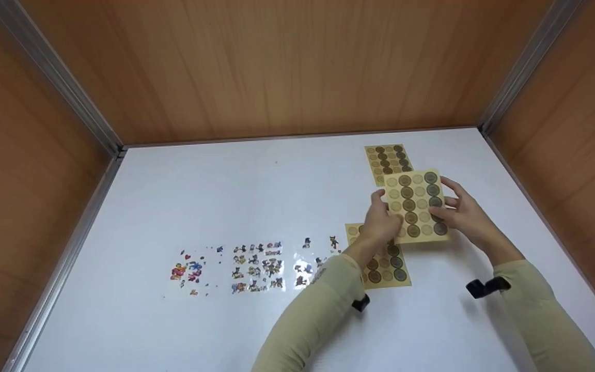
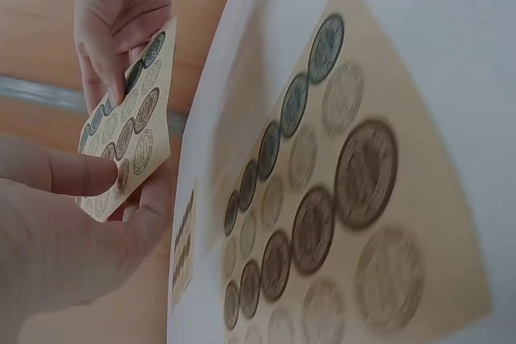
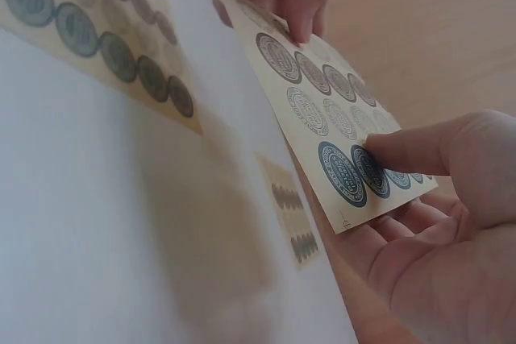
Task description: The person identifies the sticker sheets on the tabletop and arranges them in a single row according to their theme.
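Both hands hold a cream sheet [image 1: 420, 204] of round stickers above the table. The left hand [image 1: 381, 223] pinches its left edge, thumb on the printed face and fingers behind. At the opposite edge, the right hand [image 1: 465, 217] grips it with the thumb on the dark stickers and fingers underneath. In the right wrist view the raised sheet [image 3: 310, 110] is tilted, between the right hand [image 3: 451, 215] and the other hand. A second sticker sheet [image 1: 401, 281] lies partly under the left forearm; a third [image 1: 372, 166] lies behind the held one.
Left of the arms on the white table [image 1: 199, 196] lie clear sheets with small colourful figures [image 1: 256, 266], more figures [image 1: 186, 271] farther left, and another group [image 1: 303, 268] beside the left sleeve. Wood-patterned walls [image 1: 277, 67] with metal edging stand around the table.
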The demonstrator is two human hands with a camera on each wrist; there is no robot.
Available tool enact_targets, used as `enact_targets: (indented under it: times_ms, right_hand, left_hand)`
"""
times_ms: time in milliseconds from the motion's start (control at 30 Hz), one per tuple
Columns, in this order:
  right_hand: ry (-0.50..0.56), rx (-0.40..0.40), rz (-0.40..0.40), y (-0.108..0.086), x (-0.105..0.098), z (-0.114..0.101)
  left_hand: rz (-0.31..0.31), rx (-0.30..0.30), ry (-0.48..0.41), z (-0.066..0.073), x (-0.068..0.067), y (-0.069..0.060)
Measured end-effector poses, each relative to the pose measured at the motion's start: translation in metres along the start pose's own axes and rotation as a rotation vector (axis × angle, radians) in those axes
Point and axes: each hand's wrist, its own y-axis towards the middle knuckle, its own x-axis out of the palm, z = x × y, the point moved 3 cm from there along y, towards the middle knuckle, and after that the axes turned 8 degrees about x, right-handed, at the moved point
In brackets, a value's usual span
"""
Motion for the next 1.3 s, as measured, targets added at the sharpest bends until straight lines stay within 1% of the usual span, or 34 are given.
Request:
enact_targets:
  times_ms: [100, 167, 233, 300, 400, 467, 500, 600, 667, 800, 933, 1033, 1133, 1233, 1300]
  right_hand:
    - [-0.005, 0.01, 0.014, -0.015, -0.018, 0.019]
    - [-0.016, 0.013, 0.031, -0.024, -0.028, 0.031]
    - [-0.042, 0.022, 0.045, -0.031, -0.033, 0.042]
    - [-0.083, 0.038, 0.046, -0.036, -0.035, 0.051]
    - [-0.17, 0.061, 0.034, -0.04, -0.032, 0.061]
    - [-0.268, 0.058, 0.041, -0.042, -0.029, 0.063]
    - [-0.31, 0.052, 0.048, -0.043, -0.028, 0.064]
    - [-0.453, 0.006, 0.078, -0.046, -0.024, 0.062]
    - [-0.531, -0.037, 0.096, -0.047, -0.022, 0.06]
    - [-0.631, -0.106, 0.101, -0.051, -0.019, 0.06]
    - [-0.686, -0.108, 0.09, -0.053, -0.017, 0.064]
    - [-0.734, -0.105, 0.08, -0.055, -0.015, 0.067]
    - [-0.76, -0.127, 0.062, -0.058, -0.014, 0.071]
    - [-0.706, -0.211, 0.04, -0.06, -0.014, 0.075]
    - [-0.659, -0.282, 0.013, -0.06, -0.013, 0.079]
  left_hand:
    - [-0.04, 0.011, 0.024, 0.0, 0.021, -0.012]
    - [-0.074, 0.012, 0.036, -0.001, 0.032, -0.021]
    - [-0.111, 0.019, 0.073, -0.003, 0.041, -0.03]
    - [-0.142, 0.025, 0.144, -0.005, 0.047, -0.038]
    - [-0.18, 0.026, 0.265, -0.01, 0.053, -0.048]
    - [-0.2, 0.021, 0.336, -0.012, 0.056, -0.053]
    - [-0.211, 0.017, 0.357, -0.012, 0.057, -0.055]
    - [-0.248, 0.014, 0.42, -0.012, 0.059, -0.059]
    - [-0.268, 0.001, 0.444, -0.011, 0.06, -0.062]
    - [-0.308, -0.017, 0.467, -0.013, 0.061, -0.066]
    - [-0.335, -0.03, 0.464, -0.015, 0.062, -0.069]
    - [-0.336, -0.045, 0.449, -0.016, 0.063, -0.07]
    - [-0.337, -0.051, 0.435, -0.016, 0.064, -0.071]
    - [-0.34, -0.048, 0.436, -0.016, 0.066, -0.072]
    - [-0.35, -0.037, 0.457, -0.017, 0.067, -0.073]
